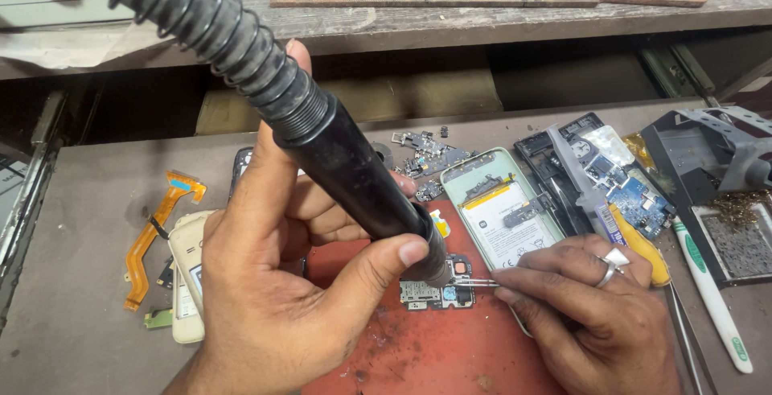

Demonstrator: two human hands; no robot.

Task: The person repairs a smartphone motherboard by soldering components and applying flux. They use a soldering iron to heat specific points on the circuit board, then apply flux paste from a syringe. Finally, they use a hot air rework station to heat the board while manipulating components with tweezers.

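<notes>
A small circuit board (438,290) on the red mat (450,355) is being heated. The black hot-air wand (354,178) is gripped in the closed left hand (273,282), nozzle just over the board. Tweezers (474,282) are pinched shut in the right hand (595,314), tips at a component. Steady lifting seems needed next.

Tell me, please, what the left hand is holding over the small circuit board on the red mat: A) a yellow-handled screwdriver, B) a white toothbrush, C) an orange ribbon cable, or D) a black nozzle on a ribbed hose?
D: the left hand grips the black nozzle, its tip just above the small circuit board, while the right hand holds tweezers there.
</notes>
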